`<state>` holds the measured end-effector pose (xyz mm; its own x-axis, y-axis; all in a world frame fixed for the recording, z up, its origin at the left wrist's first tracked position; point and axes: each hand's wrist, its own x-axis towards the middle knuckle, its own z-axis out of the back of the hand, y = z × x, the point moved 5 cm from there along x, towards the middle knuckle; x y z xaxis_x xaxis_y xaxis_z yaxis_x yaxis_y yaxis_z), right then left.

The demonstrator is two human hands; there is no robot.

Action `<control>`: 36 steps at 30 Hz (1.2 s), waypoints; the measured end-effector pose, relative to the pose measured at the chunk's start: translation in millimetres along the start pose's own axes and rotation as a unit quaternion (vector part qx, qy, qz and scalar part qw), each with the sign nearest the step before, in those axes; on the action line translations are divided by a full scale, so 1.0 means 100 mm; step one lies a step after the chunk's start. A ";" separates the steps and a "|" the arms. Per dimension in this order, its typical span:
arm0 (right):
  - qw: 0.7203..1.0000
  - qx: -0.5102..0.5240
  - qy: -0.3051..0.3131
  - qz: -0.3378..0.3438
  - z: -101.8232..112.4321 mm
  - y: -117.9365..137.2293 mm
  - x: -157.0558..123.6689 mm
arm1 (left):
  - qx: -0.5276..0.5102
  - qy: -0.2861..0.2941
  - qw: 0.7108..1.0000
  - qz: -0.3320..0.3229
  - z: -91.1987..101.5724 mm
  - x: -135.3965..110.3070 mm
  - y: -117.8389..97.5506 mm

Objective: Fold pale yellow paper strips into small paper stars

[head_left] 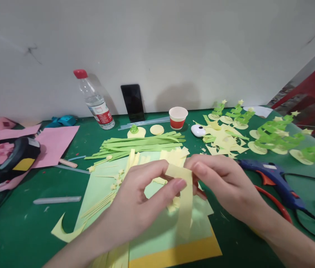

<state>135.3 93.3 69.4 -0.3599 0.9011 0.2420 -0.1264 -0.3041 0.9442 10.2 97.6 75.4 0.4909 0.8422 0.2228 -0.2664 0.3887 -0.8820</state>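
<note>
At the centre of the frame, my left hand (143,193) and right hand (224,182) meet over a yellow paper strip (185,201). Both hands pinch its upper end, thumb against fingertips from either side. The strip bends over at the top there, and its long tail hangs free below. I judge the two-sided pinch keeps that bend from springing open.

The strip is held just above a light green sheet (157,234), which lies on a darker yellow sheet (179,255) at the bottom of the frame. This looks like a clean surface to work over.

Above the hands, cut green strips (137,143) lie bundled side by side on the green table (20,223), within easy reach. A blue glue gun (274,178) lies right of centre, beside my right wrist, with its nozzle pointing away from the paper.

Finished paper trees (277,136) stand at the upper right, well apart from the scraps. A water bottle (94,100), a phone (132,102) and a paper cup (177,117) line the wall.
</note>
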 end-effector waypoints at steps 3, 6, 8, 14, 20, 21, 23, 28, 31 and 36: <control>0.999 0.004 0.038 0.002 -0.02 0.01 0.00 | -0.018 -0.030 0.999 0.001 0.04 -0.01 0.00; 0.999 -0.003 0.039 0.000 -0.03 0.03 0.00 | -0.030 -0.037 0.999 -0.003 0.05 -0.02 0.01; 1.000 -0.005 0.024 0.008 -0.03 0.04 -0.01 | -0.039 -0.028 0.999 -0.005 0.02 -0.03 0.03; 0.999 0.018 0.035 0.004 -0.07 0.05 -0.03 | -0.106 -0.057 0.992 -0.028 -0.02 -0.08 0.06; 0.999 -0.025 0.039 0.012 -0.05 0.07 -0.05 | -0.128 -0.087 0.987 -0.051 0.02 -0.07 0.06; 0.999 -0.036 0.035 0.018 -0.03 0.08 -0.05 | -0.121 -0.091 0.987 -0.047 0.03 -0.07 0.05; 0.998 -0.050 0.034 0.031 -0.02 0.09 -0.05 | -0.116 -0.102 0.987 -0.036 0.03 -0.06 0.03; 0.991 -0.104 0.040 0.070 -0.01 0.15 -0.05 | -0.149 -0.087 0.985 0.020 -0.02 -0.05 0.01; 0.988 -0.127 0.051 0.078 -0.03 0.16 -0.05 | -0.148 -0.082 0.985 0.043 -0.03 -0.05 0.02; 0.986 -0.136 0.069 0.061 -0.04 0.14 -0.04 | -0.148 -0.079 0.984 0.065 -0.04 -0.03 0.05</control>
<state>131.4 84.5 81.1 -0.5073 0.8079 0.2999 -0.3115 -0.4963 0.8103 10.7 95.2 68.9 0.3272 0.9342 0.1423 -0.0533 0.1686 -0.9842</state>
